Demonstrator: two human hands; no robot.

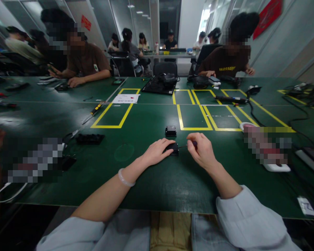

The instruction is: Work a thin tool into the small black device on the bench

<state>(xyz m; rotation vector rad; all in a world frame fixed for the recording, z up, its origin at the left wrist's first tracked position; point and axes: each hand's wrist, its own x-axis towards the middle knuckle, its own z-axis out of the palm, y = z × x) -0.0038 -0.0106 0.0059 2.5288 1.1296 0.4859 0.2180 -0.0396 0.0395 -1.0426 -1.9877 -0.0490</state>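
Observation:
On the green table, my left hand [158,150] grips a small black block-like part [174,149], thumb on the near side and fingers over the far side. My right hand [202,148] is closed around the dark handle of a thin screwdriver [183,146]. Its slim shaft points left and reaches the side of the black part; whether the tip sits in a screw is too small to tell. Just beyond my left fingertips stands a second small black block [170,131], touched by neither hand.
A black slotted piece [89,138] lies to the left. Farther off are a yellow-handled screwdriver [96,109], a paper sheet [127,98], yellow tape outlines [106,127] and a black pen-shaped tool [230,99]. White-edged blurred objects flank both sides. Two people sit opposite; another's hand shows far left.

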